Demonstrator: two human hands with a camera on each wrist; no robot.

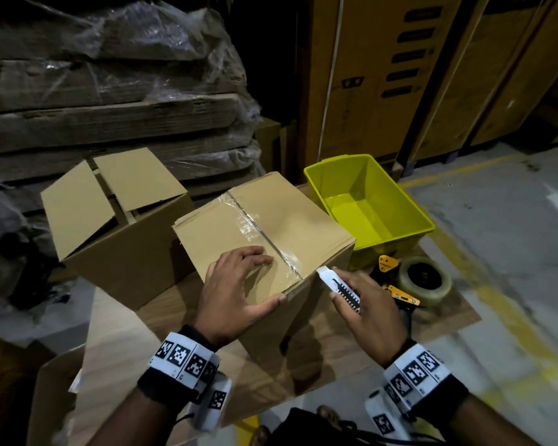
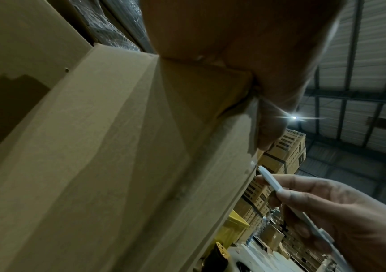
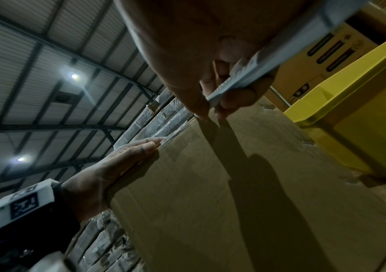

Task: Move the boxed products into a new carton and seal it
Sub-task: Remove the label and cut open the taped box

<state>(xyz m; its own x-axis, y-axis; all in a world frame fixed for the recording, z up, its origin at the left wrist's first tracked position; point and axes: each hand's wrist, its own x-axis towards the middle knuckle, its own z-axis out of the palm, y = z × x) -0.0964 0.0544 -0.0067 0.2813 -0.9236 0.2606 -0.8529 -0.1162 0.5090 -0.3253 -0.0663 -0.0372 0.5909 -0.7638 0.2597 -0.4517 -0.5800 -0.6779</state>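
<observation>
A closed brown carton (image 1: 290,220), sealed along its top seam with clear tape (image 1: 261,231), stands in the middle of the work surface. My left hand (image 1: 239,284) lies flat on its near top corner, thumb over the front edge. My right hand (image 1: 364,304) grips a white utility knife (image 1: 337,284); its tip sits at the carton's near right corner where the tape ends. The knife (image 2: 271,181) shows beside the carton wall (image 2: 117,165) in the left wrist view, and the knife (image 3: 245,77) shows again in the right wrist view. A second brown carton (image 1: 116,226) stands at the left with its flaps open.
A yellow plastic bin (image 1: 368,201) with nothing in it sits right of the sealed carton. A tape dispenser with a roll of clear tape (image 1: 422,281) lies by my right hand. Wrapped cardboard stacks (image 1: 110,91) rise behind, tall printed cartons (image 1: 400,75) at the back right.
</observation>
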